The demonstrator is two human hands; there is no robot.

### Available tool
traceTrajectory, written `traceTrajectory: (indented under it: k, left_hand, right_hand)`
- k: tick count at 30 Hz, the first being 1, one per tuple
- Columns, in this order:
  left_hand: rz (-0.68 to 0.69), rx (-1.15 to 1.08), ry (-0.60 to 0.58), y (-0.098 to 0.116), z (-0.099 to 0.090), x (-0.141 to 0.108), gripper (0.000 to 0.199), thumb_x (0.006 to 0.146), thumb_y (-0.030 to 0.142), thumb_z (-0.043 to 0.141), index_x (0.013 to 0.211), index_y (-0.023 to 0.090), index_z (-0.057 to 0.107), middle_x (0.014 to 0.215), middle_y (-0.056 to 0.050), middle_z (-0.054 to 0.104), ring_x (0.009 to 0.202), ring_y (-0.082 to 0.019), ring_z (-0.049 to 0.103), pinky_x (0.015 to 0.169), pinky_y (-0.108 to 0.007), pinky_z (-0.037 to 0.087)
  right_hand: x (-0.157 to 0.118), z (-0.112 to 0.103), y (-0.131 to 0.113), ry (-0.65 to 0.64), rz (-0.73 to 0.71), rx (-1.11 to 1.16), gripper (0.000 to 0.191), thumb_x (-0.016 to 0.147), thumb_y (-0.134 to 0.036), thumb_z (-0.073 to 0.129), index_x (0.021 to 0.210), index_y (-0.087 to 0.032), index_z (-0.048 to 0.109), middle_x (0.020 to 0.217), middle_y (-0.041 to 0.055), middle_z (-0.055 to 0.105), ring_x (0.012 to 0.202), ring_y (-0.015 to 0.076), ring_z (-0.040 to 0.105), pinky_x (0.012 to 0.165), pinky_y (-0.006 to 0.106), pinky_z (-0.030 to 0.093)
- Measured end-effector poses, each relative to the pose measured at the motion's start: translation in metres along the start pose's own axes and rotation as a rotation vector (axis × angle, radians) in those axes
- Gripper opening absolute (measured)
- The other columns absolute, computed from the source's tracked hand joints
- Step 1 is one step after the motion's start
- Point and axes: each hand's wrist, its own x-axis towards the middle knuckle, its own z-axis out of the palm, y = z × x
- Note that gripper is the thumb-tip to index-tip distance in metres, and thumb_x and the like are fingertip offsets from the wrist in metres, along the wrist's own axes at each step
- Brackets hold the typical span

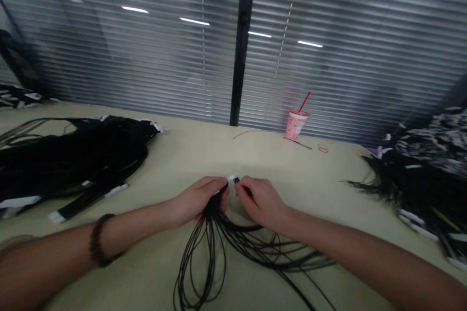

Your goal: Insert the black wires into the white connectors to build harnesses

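Note:
A bundle of thin black cables (211, 233) hangs from between my hands, some looping toward me and others trailing right under my right forearm. My left hand (204, 197) is closed around the top of the bundle, near a white connector strip (232, 177) that sticks out past the thumb. Against the strip's right end, the fingers of my right hand (260, 200) pinch together at a small black piece (237, 181), perhaps a cable end. Its exact kind is too small to make out. A dark beaded bracelet (100, 240) circles my left wrist.
Piles of black cables with white ends lie on the left (109, 146) and right (419, 180) of the pale table (197, 150). At the back stand a pink cup (295, 125) with a red straw, a pen (298, 143) and rubber bands (323, 148), before windows with blinds (164, 68).

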Motion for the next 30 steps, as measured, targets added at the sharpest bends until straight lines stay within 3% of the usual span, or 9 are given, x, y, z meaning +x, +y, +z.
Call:
traceTrajectory:
  k: [14, 23, 30]
  left_hand:
    - [0.007, 0.153, 0.001, 0.004, 0.001, -0.003, 0.031, 0.074, 0.044, 0.040, 0.063, 0.017, 0.050, 0.053, 0.001, 0.053, 0.047, -0.011, 0.045, 0.047, -0.023, 0.034]
    - [0.008, 0.213, -0.007, 0.005, 0.000, -0.004, 0.032, 0.075, 0.043, 0.037, 0.061, 0.017, 0.050, 0.052, 0.001, 0.054, 0.048, -0.012, 0.046, 0.048, -0.023, 0.035]
    - [0.082, 0.350, -0.001, 0.006, 0.004, -0.002, 0.037, 0.079, 0.043, 0.035, 0.056, 0.016, 0.048, 0.050, 0.002, 0.052, 0.051, -0.012, 0.046, 0.054, -0.023, 0.036]
  right_hand:
    - [-0.004, 0.008, 0.001, -0.034, 0.034, -0.121, 0.021, 0.085, -0.023, 0.030, 0.076, -0.015, 0.046, 0.064, 0.0032, 0.055, 0.056, 0.0106, 0.047, 0.053, 0.023, 0.030]
    - [-0.003, 0.011, 0.005, 0.035, 0.002, -0.021, 0.018, 0.083, -0.023, 0.035, 0.067, -0.017, 0.041, 0.054, -0.0027, 0.044, 0.048, 0.0072, 0.039, 0.048, 0.021, 0.025]
    - [-0.005, 0.009, 0.005, 0.034, -0.032, -0.019, 0.016, 0.084, -0.022, 0.033, 0.071, -0.017, 0.041, 0.058, -0.0018, 0.045, 0.051, 0.0083, 0.040, 0.051, 0.022, 0.026]
